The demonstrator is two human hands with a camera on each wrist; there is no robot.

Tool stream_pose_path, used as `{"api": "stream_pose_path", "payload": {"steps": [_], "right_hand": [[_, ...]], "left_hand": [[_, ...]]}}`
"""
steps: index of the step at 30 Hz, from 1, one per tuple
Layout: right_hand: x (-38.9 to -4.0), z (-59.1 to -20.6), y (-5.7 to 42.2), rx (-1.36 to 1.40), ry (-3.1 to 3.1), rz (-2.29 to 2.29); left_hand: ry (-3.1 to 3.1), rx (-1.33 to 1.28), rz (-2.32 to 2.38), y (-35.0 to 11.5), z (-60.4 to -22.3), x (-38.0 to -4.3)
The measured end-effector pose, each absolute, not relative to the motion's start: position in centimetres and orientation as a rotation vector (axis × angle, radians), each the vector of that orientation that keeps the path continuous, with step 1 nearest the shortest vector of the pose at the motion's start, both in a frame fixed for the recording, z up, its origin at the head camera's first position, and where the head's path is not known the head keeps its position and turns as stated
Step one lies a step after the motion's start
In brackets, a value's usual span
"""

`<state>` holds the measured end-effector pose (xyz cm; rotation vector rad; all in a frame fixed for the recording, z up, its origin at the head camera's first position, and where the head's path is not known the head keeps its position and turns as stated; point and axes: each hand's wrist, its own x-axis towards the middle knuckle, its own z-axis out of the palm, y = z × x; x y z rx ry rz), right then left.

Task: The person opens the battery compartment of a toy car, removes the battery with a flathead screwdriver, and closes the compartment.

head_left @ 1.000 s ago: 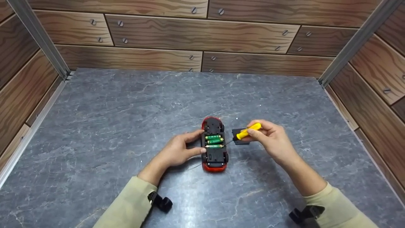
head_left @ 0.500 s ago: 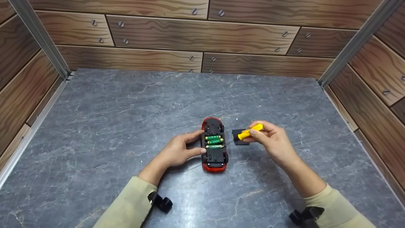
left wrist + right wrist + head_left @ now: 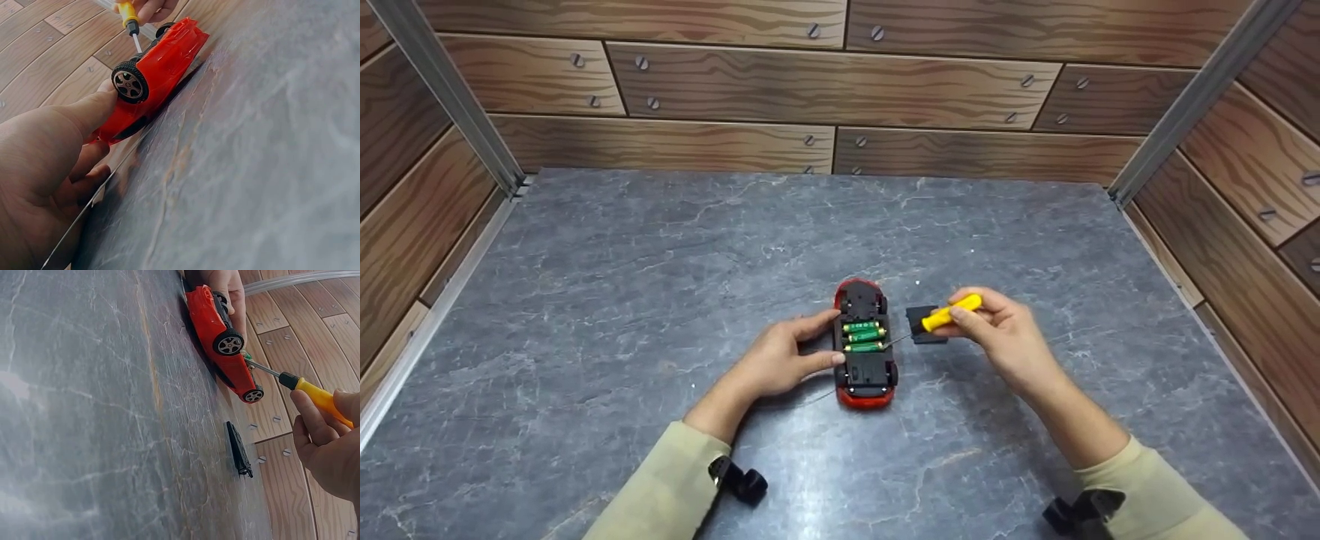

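A right hand (image 3: 337,450) grips the yellow handle of a screwdriver (image 3: 320,400), its metal shaft pointing into the upturned underside of a red toy car (image 3: 211,323). A small green piece (image 3: 246,355) shows there, though it is hard to tell whether the tip touches it. A left hand (image 3: 228,284) holds the car's far side. Near the car, a black cover (image 3: 238,451) lies on the grey marbled table (image 3: 95,427); beyond stands a wood-plank wall (image 3: 287,481) with screw heads.
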<state>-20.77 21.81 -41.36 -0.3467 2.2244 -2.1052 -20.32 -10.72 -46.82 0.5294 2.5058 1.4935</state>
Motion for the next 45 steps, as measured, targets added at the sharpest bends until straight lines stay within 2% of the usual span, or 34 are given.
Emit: {"api": "stream_pose_path", "payload": {"steps": [29,45], "right_hand": [[-21.2,-40.8,22.2,-0.294,2.123,-2.190],[-22.9,-39.0,25.1,-0.259,2.272,-2.205]], "left_hand": [[2.482,0.502,1.502,-10.8,-46.6,-20.4],[2.472,0.533,1.531,-10.8,-47.0,-20.5]]}}
